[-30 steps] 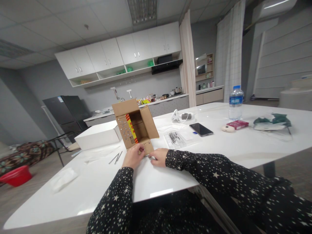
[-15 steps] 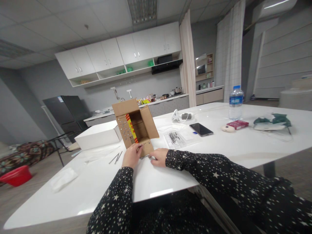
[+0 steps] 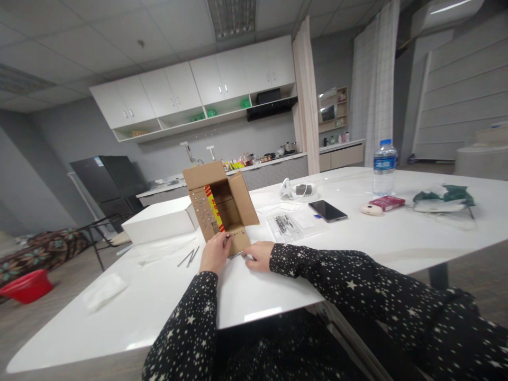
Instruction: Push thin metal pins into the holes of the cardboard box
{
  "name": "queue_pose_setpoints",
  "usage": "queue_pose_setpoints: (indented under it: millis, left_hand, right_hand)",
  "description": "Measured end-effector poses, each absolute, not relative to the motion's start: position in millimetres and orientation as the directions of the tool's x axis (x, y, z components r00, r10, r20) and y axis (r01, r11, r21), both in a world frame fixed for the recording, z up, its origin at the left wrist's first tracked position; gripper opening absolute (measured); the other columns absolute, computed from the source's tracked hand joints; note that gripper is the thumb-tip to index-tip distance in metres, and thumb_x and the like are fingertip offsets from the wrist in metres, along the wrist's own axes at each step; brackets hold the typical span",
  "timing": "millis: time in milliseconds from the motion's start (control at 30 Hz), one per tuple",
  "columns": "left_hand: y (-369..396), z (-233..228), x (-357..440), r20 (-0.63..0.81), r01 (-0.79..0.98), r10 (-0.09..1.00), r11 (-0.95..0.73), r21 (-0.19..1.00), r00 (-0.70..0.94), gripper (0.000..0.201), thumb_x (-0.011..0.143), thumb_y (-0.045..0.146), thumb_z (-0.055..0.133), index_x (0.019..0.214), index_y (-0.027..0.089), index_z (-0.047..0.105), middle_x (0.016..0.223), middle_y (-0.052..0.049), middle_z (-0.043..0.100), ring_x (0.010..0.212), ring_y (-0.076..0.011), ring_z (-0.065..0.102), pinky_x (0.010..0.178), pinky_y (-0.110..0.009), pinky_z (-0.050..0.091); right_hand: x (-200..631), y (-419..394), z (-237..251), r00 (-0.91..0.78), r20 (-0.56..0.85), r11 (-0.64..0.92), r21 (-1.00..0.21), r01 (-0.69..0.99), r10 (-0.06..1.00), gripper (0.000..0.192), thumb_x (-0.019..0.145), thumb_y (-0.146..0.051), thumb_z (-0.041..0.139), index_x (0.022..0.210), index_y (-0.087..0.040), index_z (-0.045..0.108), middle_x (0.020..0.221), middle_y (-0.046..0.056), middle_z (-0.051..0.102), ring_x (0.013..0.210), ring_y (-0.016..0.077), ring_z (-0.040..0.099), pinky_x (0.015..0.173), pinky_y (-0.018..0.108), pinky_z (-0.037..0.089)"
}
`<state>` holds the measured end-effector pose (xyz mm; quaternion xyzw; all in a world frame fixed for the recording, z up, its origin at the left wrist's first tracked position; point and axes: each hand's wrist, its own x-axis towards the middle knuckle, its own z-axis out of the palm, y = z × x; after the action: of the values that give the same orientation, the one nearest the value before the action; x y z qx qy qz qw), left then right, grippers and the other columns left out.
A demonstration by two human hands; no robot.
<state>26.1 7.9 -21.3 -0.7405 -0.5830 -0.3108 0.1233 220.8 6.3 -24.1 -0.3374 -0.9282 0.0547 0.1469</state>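
An open cardboard box [image 3: 222, 203] lies on its side on the white table [image 3: 159, 312], its opening toward me, with a red and yellow strip inside. My left hand [image 3: 214, 254] is at the box's lower flap, thumb and fingers pinched on a small metal piece [image 3: 226, 239]. My right hand [image 3: 257, 255] rests on the table just right of the flap, fingertips closed on the end of a thin metal pin [image 3: 237, 254] lying between both hands. Both sleeves are black with white stars.
A white box [image 3: 159, 219] stands left of the cardboard box, with thin metal rods [image 3: 189, 257] before it and a white tissue [image 3: 103, 290] nearer the edge. Right of it lie a plastic bag of small parts [image 3: 286, 225], a phone [image 3: 327, 210], a water bottle [image 3: 384, 166] and a red pack [image 3: 387, 202].
My left fingers have shifted slightly left along the box's lower flap, uncovering the thin pin on the table. The right hand and the box have stayed put.
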Motion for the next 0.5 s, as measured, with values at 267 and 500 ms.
queue_pose_setpoints:
  millis: [267,500]
  left_hand:
    - [4.5,-18.2,26.8,0.615,0.954,0.786,-0.225,0.199,0.057,0.024,0.086,0.032,0.041,0.095,0.022,0.062,0.089,-0.004,0.068,0.074,-0.0158,0.062,0.069,-0.026,0.045]
    - [1.6,-16.0,29.1,0.587,0.961,0.809,-0.169,0.217,0.009,0.023,0.086,0.033,0.041,0.094,0.023,0.060,0.079,-0.003,0.068,0.070,-0.0159,0.062,0.062,-0.025,0.042]
  right_hand:
    - [220.9,4.8,-23.6,-0.724,0.234,0.760,-0.196,0.619,0.649,0.040,0.077,-0.034,0.046,0.111,-0.023,0.062,0.097,0.008,0.069,0.090,0.0236,0.063,0.073,0.030,0.046]
    - [220.4,4.5,-22.7,-0.735,0.232,0.771,-0.186,0.609,0.637,0.039,0.077,-0.033,0.045,0.109,-0.021,0.063,0.093,0.008,0.070,0.088,0.0245,0.064,0.071,0.031,0.046]
